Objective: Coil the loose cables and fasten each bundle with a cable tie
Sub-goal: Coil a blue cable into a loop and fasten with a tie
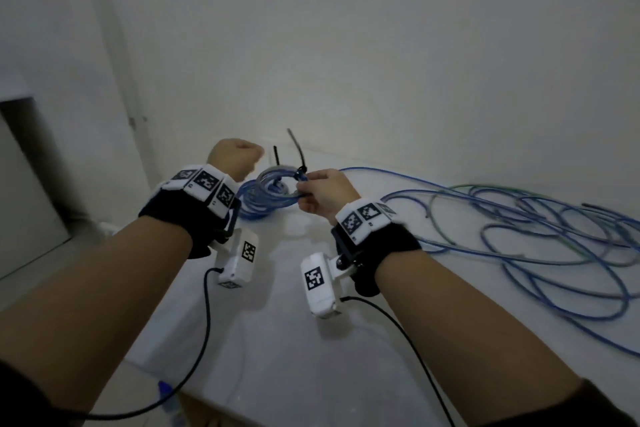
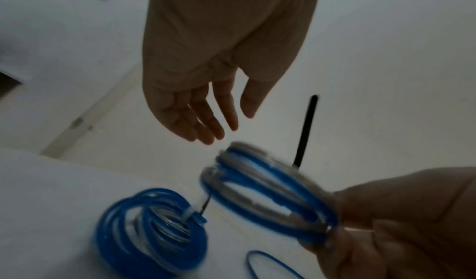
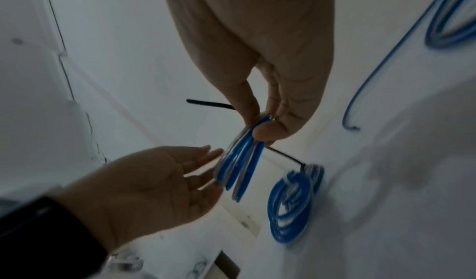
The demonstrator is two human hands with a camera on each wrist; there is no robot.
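My right hand pinches the small blue-and-grey cable coil, its blurred black plastic cable tie apparently attached; my left hand hovers slack-fingered beside it.

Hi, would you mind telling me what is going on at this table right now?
A person is bundling blue cables. The right hand pinches a small coil with a black cable tie on it, held above the table. The left hand is open beside it. One tied coil lies on the table; loose cables remain.
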